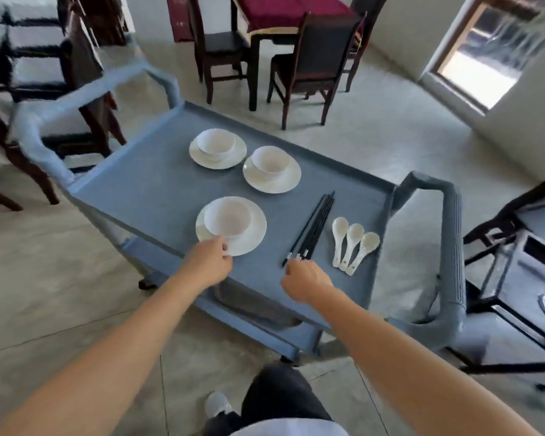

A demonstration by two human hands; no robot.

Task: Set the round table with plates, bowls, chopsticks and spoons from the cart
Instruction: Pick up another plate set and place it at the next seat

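- Pinches near rim of closest plate [253, 243], bowl [227, 219] stacked on it, with left hand [208, 263], atop grey cart [145, 190].
- Holds curled right hand [307, 278] at near tips of black chopsticks [317, 221], laid lengthwise pointing away; grasp impossible to tell.

Left hand [209, 262] pinches the nearest plate [258, 229]; right hand [306, 278] touches the chopsticks [314, 228].

Daylight floods in through a window [482, 55] at upper right.
Soft shadows; motion blur smears the chairs [35, 67] at left, and wide-angle distortion bends the edges.
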